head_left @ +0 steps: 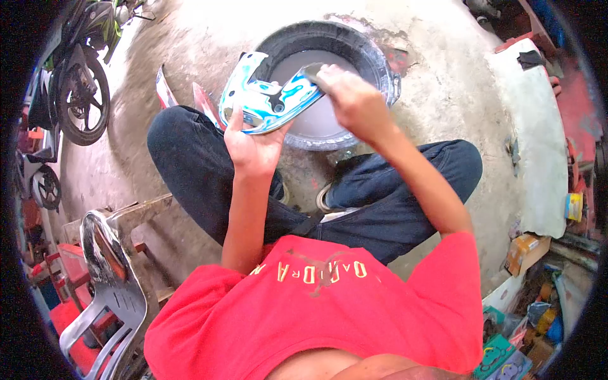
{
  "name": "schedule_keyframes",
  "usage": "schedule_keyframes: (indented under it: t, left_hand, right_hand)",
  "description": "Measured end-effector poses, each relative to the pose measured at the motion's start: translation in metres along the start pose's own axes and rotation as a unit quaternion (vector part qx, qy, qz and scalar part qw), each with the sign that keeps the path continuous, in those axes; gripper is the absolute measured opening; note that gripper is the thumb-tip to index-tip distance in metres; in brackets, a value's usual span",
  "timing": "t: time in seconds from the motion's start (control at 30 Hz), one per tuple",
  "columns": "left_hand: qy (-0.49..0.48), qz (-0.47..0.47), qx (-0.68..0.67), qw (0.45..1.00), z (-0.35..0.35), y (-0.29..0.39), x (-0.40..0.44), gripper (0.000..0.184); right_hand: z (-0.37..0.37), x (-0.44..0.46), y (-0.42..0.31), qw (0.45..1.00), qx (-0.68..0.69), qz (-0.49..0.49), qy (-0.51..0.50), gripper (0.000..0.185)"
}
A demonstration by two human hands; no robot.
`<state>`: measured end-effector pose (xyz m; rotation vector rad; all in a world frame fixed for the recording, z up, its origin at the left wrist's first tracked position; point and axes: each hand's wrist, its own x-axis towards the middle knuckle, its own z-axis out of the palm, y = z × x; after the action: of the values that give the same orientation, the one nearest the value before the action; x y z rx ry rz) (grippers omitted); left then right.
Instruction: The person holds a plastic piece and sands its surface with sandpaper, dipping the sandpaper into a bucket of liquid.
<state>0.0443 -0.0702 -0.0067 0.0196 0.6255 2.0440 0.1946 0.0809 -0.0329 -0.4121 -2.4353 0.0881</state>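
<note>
A curved motorcycle fairing panel (269,101), with white and blue patches worn into contour-like rings, is held over a black tub (266,47). Cloudy grey water (316,120) fills the tub. My left hand (254,145) grips the panel's near edge from below, thumb on its upper face. At the panel's right end, my right hand (347,92) has its fingers closed around a dark grey piece of sandpaper (310,71), pressed against the surface. The fingertips of my right hand are partly hidden and slightly blurred.
Red-and-white panel pieces (204,101) lie on the floor beside my left knee. Motorcycle wheels (82,95) stand at the left, with a grey plastic chair (117,278) nearer. A cardboard box (527,253) and assorted clutter (506,348) sit at the right.
</note>
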Motion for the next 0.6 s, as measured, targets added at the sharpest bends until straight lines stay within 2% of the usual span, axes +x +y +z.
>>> schedule_keyframes:
  t: [0.07, 0.13, 0.17, 0.3, 0.4, 0.43, 0.53, 0.57, 0.6]
  left_hand:
    - [0.001, 0.005, -0.005, 1.0, 0.0, 0.0, 0.0, 0.051]
    - [0.001, 0.002, -0.01, 1.0, 0.0, 0.002, 0.0, 0.051]
    - [0.002, -0.001, -0.016, 1.0, -0.002, 0.003, 0.0, 0.051]
    - [0.006, 0.006, 0.002, 1.0, 0.004, 0.001, -0.001, 0.052]
    - [0.009, 0.002, 0.005, 1.0, 0.002, 0.004, -0.004, 0.053]
    - [0.01, 0.002, 0.004, 1.0, 0.004, 0.004, -0.004, 0.053]
    - [0.017, 0.004, 0.003, 1.0, 0.009, 0.005, -0.004, 0.054]
    - [0.017, 0.002, 0.002, 1.0, 0.009, 0.005, -0.004, 0.054]
    - [0.016, 0.0, 0.0, 1.0, 0.009, 0.006, -0.005, 0.055]
  right_hand:
    - [-0.007, 0.004, -0.019, 0.999, 0.021, -0.031, 0.003, 0.035]
    - [0.002, 0.004, -0.003, 1.0, -0.003, -0.02, -0.006, 0.035]
    - [0.008, 0.002, 0.006, 1.0, -0.009, 0.016, -0.004, 0.034]
    - [-0.007, 0.004, -0.017, 1.0, 0.03, -0.005, -0.008, 0.028]
    - [0.003, 0.004, 0.014, 1.0, 0.006, 0.018, -0.012, 0.024]
    - [0.003, 0.007, 0.023, 0.999, 0.03, 0.028, 0.028, 0.02]
    - [-0.01, 0.014, 0.032, 0.965, 0.071, 0.25, -0.033, 0.022]
    - [-0.01, 0.015, 0.042, 0.952, 0.097, 0.287, -0.044, 0.031]
    - [-0.004, 0.014, 0.055, 0.945, 0.091, 0.31, -0.057, 0.033]
